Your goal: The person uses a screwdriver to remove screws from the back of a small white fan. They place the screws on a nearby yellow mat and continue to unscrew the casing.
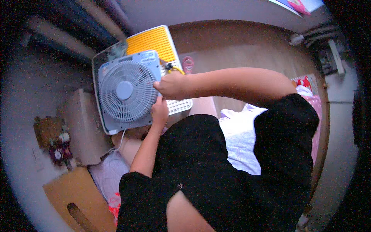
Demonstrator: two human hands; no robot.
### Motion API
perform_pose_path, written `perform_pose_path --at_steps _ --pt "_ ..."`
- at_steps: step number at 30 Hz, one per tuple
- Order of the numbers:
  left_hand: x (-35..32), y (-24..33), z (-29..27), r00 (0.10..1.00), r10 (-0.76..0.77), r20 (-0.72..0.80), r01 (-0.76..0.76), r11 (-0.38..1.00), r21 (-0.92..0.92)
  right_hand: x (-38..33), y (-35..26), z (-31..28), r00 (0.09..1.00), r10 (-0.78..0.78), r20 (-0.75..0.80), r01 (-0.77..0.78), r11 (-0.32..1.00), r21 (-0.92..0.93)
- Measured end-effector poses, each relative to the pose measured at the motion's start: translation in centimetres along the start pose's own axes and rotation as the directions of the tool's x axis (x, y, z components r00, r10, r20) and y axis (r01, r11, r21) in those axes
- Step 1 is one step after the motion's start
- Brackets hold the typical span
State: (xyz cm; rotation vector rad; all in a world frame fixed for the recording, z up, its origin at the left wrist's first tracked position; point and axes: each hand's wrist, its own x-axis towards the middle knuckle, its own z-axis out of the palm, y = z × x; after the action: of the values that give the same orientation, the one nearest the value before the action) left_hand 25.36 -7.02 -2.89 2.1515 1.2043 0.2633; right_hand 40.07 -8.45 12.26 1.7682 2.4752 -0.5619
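A light blue-grey box fan (124,90) with a round grille lies on a white-rimmed table with a yellow studded panel (148,41). At the fan's right edge my right hand (172,86) is closed in a fist; whatever is inside its fingers is hidden. Just below it, my left hand (159,112) grips the rim of the fan, its thumb pointing up toward the right hand. A yellow-and-black tool (176,69) shows beside my right hand, its kind unclear. From the fan's lower edge runs a white cord (123,139).
A pale wooden cabinet (83,125) stands left of the table. Nearer lies a brown cardboard box (77,197) with an oval slot. White cloth (241,143) lies by my right side. A pink looped object (188,63) rests on the floor beyond the table.
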Motion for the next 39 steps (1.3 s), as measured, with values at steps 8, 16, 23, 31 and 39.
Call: perform_pose_path --at_steps 8,16,23,31,39 --pt "-0.2 -0.6 0.7 1.0 -0.017 -0.024 0.018 0.999 0.03 -0.2 -0.1 0.8 0.989 0.0 -0.151 -0.013 0.996 -0.086" --pt "-0.1 -1.2 1.0 1.0 0.003 0.001 -0.003 0.995 0.101 0.4 0.1 2.1 0.981 -0.15 -0.124 0.138 0.986 -0.096" --pt "-0.4 -1.0 0.3 1.0 0.008 -0.016 -0.007 0.999 0.048 0.1 -0.4 0.2 0.959 -0.259 -0.112 0.24 0.957 -0.163" --pt "-0.3 -0.9 0.1 0.999 0.03 -0.019 -0.029 0.999 0.014 1.2 -0.3 0.5 0.989 0.125 0.079 -0.137 0.976 0.169" --pt "-0.4 -0.6 -0.1 0.998 0.062 -0.024 -0.061 0.998 0.017 1.5 -0.6 1.2 0.993 -0.1 0.06 0.111 0.969 -0.219"
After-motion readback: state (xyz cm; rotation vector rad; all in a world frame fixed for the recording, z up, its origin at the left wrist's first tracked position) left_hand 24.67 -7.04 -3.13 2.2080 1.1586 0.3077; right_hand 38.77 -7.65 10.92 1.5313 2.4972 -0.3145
